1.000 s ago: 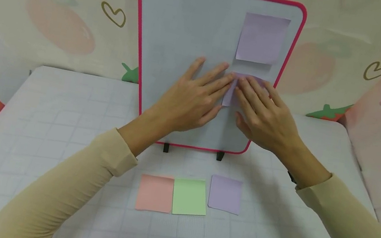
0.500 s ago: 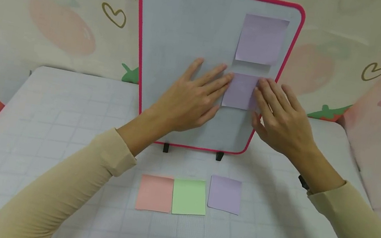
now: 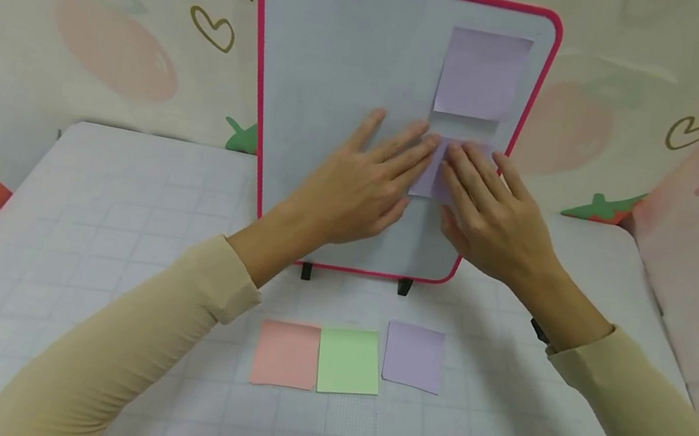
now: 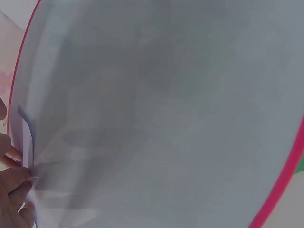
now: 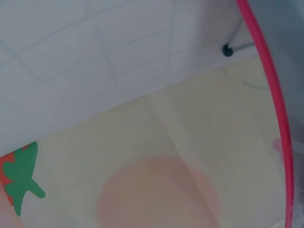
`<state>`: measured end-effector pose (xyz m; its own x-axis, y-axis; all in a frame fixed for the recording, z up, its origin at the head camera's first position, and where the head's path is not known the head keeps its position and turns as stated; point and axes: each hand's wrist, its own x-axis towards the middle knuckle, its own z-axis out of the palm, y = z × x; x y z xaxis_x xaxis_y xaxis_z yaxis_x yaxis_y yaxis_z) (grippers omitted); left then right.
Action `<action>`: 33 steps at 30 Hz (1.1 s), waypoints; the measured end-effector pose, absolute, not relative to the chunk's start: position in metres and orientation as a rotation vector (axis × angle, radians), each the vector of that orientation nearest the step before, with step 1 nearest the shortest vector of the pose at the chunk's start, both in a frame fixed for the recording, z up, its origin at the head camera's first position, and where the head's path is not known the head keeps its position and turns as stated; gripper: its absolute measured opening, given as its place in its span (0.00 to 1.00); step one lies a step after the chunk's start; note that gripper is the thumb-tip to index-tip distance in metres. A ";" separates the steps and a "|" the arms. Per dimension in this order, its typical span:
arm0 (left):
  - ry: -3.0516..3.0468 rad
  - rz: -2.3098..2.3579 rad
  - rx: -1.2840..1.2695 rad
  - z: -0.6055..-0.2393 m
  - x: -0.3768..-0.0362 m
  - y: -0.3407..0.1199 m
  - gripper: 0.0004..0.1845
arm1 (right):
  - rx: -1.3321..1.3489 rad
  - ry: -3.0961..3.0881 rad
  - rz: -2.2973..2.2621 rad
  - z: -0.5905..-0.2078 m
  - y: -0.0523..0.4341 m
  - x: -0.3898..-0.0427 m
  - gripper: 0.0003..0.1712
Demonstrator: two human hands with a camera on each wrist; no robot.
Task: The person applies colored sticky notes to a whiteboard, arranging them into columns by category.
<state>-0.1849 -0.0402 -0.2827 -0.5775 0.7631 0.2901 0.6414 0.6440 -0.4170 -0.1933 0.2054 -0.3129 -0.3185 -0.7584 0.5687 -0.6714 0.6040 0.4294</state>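
Note:
A whiteboard [image 3: 343, 42] with a pink rim stands upright on the table. Two purple sticky notes are on its right side: an upper sticky note [image 3: 483, 75] and, below it, a lower sticky note [image 3: 427, 178] partly covered by fingers. My left hand [image 3: 360, 193] has its fingers spread straight, the fingertips touching the lower note's left edge and the board beside it. With straight fingers, my right hand [image 3: 500, 219] presses on the middle and right of that same note. The left wrist view shows mostly bare board; the right wrist view does not show the hand.
In front of the board lie a pink sticky note [image 3: 287, 354], a green sticky note [image 3: 350, 361] and another purple sticky note [image 3: 413, 357]. Small black feet [image 3: 404, 287] hold the board up on the white table [image 3: 115, 227]. A patterned cloth [image 3: 116, 44] hangs behind.
The right hand slid right to the lower note's right edge, then came back left over its middle. The left hand stays at the left edge, almost unmoved.

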 end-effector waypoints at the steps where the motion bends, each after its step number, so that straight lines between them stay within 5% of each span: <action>1: -2.419 0.372 -1.102 -0.283 -0.185 -0.041 0.32 | 1.123 -2.066 -0.146 -0.313 0.207 -0.193 0.29; 33: -2.345 0.375 -1.132 -0.298 -0.181 -0.048 0.29 | 1.114 -2.158 -0.110 -0.325 0.220 -0.179 0.28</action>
